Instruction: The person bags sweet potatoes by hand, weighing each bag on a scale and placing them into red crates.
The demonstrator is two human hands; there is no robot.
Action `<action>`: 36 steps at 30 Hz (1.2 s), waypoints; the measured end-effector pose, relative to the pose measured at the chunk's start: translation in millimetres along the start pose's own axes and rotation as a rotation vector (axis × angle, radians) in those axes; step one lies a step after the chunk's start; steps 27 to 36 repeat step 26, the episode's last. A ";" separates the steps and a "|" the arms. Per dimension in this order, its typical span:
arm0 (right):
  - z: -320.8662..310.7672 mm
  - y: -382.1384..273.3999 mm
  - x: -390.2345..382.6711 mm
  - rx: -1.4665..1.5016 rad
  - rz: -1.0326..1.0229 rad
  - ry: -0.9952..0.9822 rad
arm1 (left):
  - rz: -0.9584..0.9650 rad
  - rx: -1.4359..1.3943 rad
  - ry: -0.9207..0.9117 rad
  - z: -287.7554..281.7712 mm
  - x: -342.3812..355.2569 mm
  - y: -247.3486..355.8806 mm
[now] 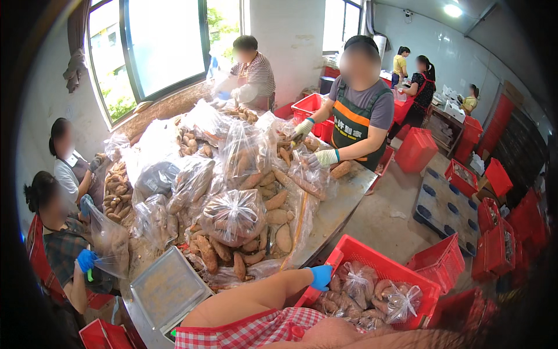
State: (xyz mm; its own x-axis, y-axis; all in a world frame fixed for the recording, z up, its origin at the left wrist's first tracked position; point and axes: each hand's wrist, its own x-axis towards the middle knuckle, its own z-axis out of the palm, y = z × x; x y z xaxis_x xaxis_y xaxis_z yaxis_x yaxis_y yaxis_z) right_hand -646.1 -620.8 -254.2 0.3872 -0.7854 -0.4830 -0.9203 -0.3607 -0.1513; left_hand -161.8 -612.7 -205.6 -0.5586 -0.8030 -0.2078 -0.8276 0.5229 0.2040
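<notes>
My left arm, in a red-and-white checked sleeve, reaches across the lower middle. My left hand [321, 277], in a blue glove, is closed on the near-left rim of a red plastic crate [401, 269]. Inside that crate lie clear tied bags of sweet potatoes [358, 281], the knots facing up. Beside my left forearm sits a flat scale [168, 289] with a metal top. My right arm crosses the bottom edge; its hand is out of the picture.
A large table holds a heap of loose sweet potatoes [283, 237] and filled clear bags [233, 216]. Several people work around it; one in a dark apron [356, 125] stands across. Red crates [440, 263] and a grey pallet [447, 203] lie on the floor to the right.
</notes>
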 end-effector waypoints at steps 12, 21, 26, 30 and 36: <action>11.5 23.0 -37.9 0.010 0.045 -0.021 | 0.005 -0.052 0.074 8.6 2.4 -6.0; 24.0 62.4 -94.1 -0.088 0.023 -0.086 | 0.125 0.104 0.090 12.2 10.4 -7.9; 15.7 49.8 -91.2 -0.138 0.049 -0.128 | 0.133 0.137 0.061 11.5 4.0 0.4; 15.7 49.8 -91.2 -0.138 0.049 -0.128 | 0.133 0.137 0.061 11.5 4.0 0.4; 15.7 49.8 -91.2 -0.138 0.049 -0.128 | 0.133 0.137 0.061 11.5 4.0 0.4</action>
